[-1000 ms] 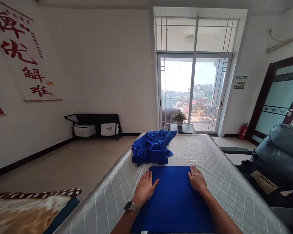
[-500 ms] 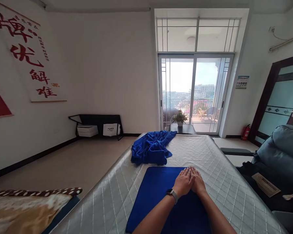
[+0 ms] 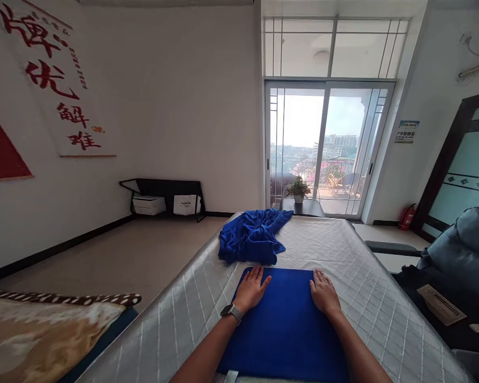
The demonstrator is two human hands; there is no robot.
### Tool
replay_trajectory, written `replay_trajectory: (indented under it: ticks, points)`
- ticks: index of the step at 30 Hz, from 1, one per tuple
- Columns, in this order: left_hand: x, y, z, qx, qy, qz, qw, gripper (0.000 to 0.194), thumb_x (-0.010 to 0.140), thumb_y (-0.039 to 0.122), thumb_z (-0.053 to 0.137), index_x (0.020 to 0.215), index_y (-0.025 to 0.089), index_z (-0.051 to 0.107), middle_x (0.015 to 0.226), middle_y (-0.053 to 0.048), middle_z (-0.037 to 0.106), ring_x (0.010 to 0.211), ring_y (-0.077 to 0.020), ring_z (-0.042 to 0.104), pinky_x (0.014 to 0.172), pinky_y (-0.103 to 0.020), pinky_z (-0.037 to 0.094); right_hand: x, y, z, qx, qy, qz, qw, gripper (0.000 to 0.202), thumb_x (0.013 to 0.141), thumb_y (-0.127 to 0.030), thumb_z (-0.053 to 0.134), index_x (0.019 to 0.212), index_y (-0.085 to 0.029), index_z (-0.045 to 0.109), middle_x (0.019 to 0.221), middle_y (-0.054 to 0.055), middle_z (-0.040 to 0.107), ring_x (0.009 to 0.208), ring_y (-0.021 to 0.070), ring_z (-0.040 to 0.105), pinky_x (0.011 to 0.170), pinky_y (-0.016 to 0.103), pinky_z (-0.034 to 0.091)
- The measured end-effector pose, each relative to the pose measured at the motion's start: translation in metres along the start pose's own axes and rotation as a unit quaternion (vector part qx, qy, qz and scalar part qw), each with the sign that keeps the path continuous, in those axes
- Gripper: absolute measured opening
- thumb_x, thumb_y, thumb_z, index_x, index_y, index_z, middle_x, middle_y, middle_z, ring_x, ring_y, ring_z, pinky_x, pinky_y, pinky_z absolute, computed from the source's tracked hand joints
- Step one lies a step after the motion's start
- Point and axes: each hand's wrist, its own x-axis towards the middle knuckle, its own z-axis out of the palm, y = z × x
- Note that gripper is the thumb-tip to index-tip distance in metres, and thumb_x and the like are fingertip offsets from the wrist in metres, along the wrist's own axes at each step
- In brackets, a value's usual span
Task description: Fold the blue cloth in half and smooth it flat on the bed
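Two hands (image 3: 250,292) (image 3: 324,292) on cloth (image 3: 287,327) — "解难" scroll (image 3: 59,82)

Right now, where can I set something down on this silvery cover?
The silvery cover is bare to the right of the right hand and the crumpled blue cloth. It's crowded between that cloth, the blue pad and left hand.

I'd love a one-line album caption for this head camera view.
The left hand and right hand rest at the far corners of a flat blue mat, a rumpled blue cloth beyond.

Wall scroll (image 3: 69,90) bears large red characters "牌优解难"; small lettering on wall notice (image 3: 406,132) and printed white box (image 3: 184,205) illegible.
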Motion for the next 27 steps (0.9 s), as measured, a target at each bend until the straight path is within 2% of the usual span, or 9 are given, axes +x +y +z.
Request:
replay_trajectory:
  ticks: [3,6,10,16,20,27]
  points:
    - [-0.006,-0.034,0.001,0.006,0.017,-0.016,1.0,0.073,0.101,0.059,0.019,0.151,0.009,0.037,0.156,-0.018,0.036,0.147,-0.0302,0.028,0.119,-0.05,0.023,0.0,-0.001,0.001,-0.007,-0.003,0.002,1.0,0.065,0.099,-0.04,0.018,0.157,-0.011,0.022,0.162,0.007,0.022,0.15,0.0175,0.017,0.121,0.036,0.008]
    - [-0.009,-0.047,0.005,0.008,0.042,-0.023,0.999,0.073,0.1,0.061,0.022,0.151,0.01,0.037,0.156,-0.017,0.036,0.147,-0.029,0.029,0.119,-0.047,0.024,0.001,-0.004,0.001,-0.016,-0.005,0.005,1.0,0.065,0.099,-0.04,0.017,0.157,-0.011,0.022,0.163,0.007,0.021,0.15,0.0175,0.016,0.121,0.036,0.008]
    - [-0.011,-0.046,0.003,0.006,0.044,-0.031,0.999,0.078,0.099,0.064,0.021,0.15,0.006,0.037,0.156,-0.019,0.035,0.147,-0.0282,0.029,0.12,-0.044,0.022,-0.001,-0.011,-0.002,-0.034,-0.017,0.008,0.999,0.064,0.099,-0.038,0.015,0.157,-0.009,0.021,0.163,0.007,0.02,0.151,0.0174,0.014,0.121,0.036,0.008]
    - [-0.016,-0.044,-0.003,0.007,0.037,-0.037,0.999,0.08,0.099,0.064,0.019,0.149,0.004,0.038,0.157,-0.019,0.034,0.147,-0.0285,0.028,0.12,-0.044,0.021,-0.011,-0.025,-0.018,-0.05,-0.011,0.005,0.999,0.063,0.099,-0.035,0.018,0.156,-0.008,0.023,0.162,0.009,0.021,0.151,0.0185,0.014,0.122,0.038,0.007]
    - [-0.016,-0.047,-0.001,0.012,0.037,-0.034,0.999,0.08,0.099,0.063,0.019,0.148,0.002,0.039,0.156,-0.02,0.035,0.147,-0.0285,0.028,0.121,-0.042,0.021,-0.032,-0.029,-0.021,-0.051,0.003,-0.002,0.999,0.063,0.099,-0.034,0.017,0.156,-0.008,0.022,0.163,0.007,0.018,0.151,0.0185,0.012,0.122,0.039,0.006]
    - [-0.012,-0.053,0.008,0.006,0.042,-0.019,0.999,0.08,0.098,0.064,0.021,0.149,0.004,0.038,0.156,-0.02,0.034,0.147,-0.0305,0.028,0.119,-0.047,0.023,-0.075,-0.025,-0.009,-0.019,-0.03,-0.003,0.999,0.066,0.099,-0.04,0.016,0.156,-0.007,0.019,0.163,0.008,0.016,0.151,0.0191,0.01,0.122,0.039,0.009]
